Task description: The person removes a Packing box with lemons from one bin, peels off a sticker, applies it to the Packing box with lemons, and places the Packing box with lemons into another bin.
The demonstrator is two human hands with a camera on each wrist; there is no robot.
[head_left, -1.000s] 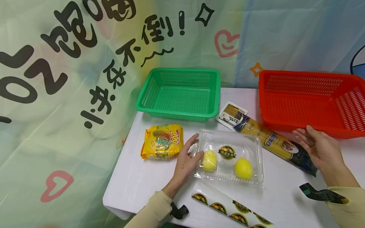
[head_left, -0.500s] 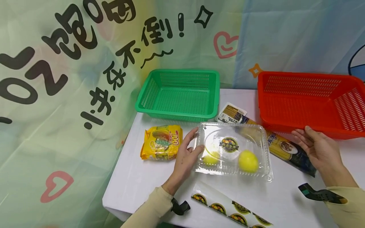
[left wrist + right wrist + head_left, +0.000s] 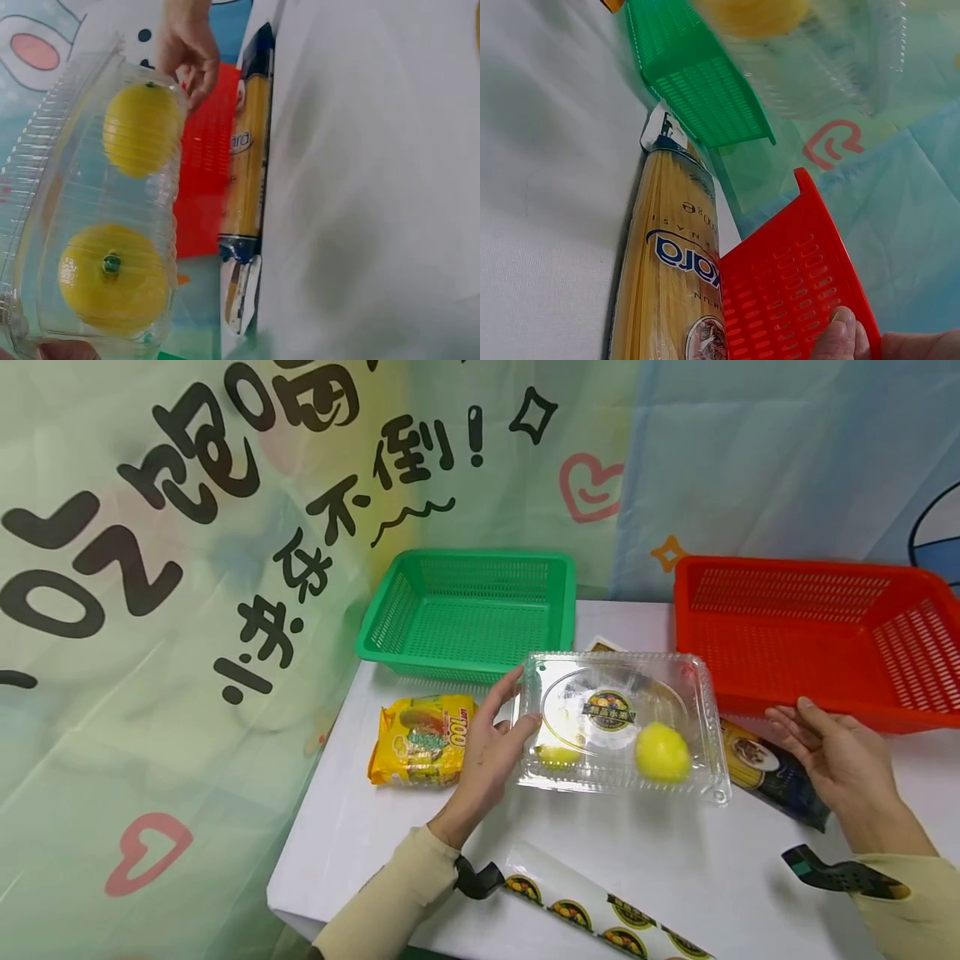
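Observation:
My left hand (image 3: pixel 491 747) grips the left end of a clear plastic clamshell fruit box (image 3: pixel 607 777), thumb over the lid. Inside lie two yellow, lemon-like fruits (image 3: pixel 114 279) with green stem ends. In the head view the box is held above the table, overlapping a pack of spaghetti (image 3: pixel 776 768). The red basket (image 3: pixel 780 656) stands at the right. My right hand (image 3: pixel 851 760) pinches its front rim; the right wrist view shows thumb and fingertips (image 3: pixel 836 337) on either side of that rim.
A green basket (image 3: pixel 480 618) stands at the back, with a yellow snack bag (image 3: pixel 423 739) in front of it. Behind the box, a small flat package (image 3: pixel 602 645) is mostly hidden. A printed clear film strip (image 3: pixel 592 906) lies along the table's front.
My left hand has raised the fruit box off the table, tilting it and moving it slightly right, so it now covers more of the spaghetti and flat package. The right hand stays at the red rim.

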